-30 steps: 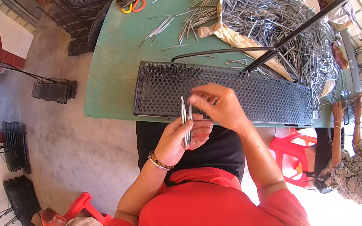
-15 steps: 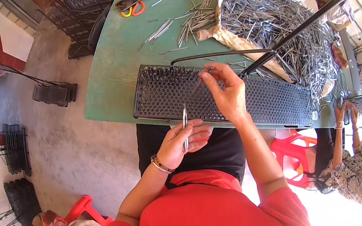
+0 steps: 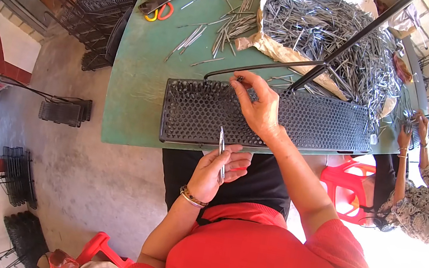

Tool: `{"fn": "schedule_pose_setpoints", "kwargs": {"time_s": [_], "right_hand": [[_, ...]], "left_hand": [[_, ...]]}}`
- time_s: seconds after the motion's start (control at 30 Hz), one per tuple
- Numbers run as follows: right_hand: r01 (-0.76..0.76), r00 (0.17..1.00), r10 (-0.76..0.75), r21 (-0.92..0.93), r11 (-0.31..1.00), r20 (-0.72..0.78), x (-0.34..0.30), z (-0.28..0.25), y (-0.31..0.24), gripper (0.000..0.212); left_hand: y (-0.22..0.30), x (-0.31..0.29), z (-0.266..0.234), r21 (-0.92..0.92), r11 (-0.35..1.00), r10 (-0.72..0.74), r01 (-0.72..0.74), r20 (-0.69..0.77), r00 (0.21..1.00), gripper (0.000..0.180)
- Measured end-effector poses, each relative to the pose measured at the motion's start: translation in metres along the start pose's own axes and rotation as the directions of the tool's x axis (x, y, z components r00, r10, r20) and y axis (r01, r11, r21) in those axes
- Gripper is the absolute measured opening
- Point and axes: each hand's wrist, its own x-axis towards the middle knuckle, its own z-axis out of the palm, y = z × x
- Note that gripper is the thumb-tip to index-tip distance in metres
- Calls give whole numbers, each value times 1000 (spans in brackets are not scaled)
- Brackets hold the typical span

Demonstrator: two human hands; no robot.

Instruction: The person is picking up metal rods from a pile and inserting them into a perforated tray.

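In front of me, along the green table's near edge, lies a long black rack with a top full of round holes. Thin metal rods stand in holes at its back left. My right hand is over the rack's back edge, thumb and fingers pinched on the top of a thin metal rod; its lower part is hard to make out against the black. Near the rack's front edge, my left hand, palm up, grips a few slim metal rods under the thumb, its other fingers loosely curled.
A big heap of metal rods sits on brown paper behind the rack, under a slanting black bar. Orange-handled scissors and loose rods lie left. A co-worker's hands work at right, beside a red stool.
My right hand has moved slightly left, bringing the rod toward the rack's back edge. My left hand has barely shifted, still with its rods.
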Motion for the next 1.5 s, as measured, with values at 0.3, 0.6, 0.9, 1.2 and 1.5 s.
{"fn": "schedule_pose_setpoints", "kwargs": {"time_s": [0.3, 0.6, 0.9, 1.2, 1.5], "right_hand": [[139, 990, -135, -109, 984, 46, -4, -1, 2, 23], [320, 941, -294, -161, 934, 170, -1, 0, 1, 24], [328, 943, -296, -282, 902, 149, -8, -3, 2, 23], [-160, 911, 102, 113, 981, 400, -34, -28, -42, 24], [-542, 828, 331, 495, 680, 453, -29, -61, -32, 12]], "left_hand": [[0, 1, -1, 5, 1000, 0, 0, 8, 1000, 37], [-2, 1, -3, -6, 1000, 6, -6, 26, 1000, 37], [-1, 1, -3, 7, 1000, 0, 0, 10, 1000, 39], [7, -9, 2, -49, 997, 66, -60, 138, 988, 36], [-5, -8, -5, 394, 899, 153, -194, 133, 979, 40]]}}
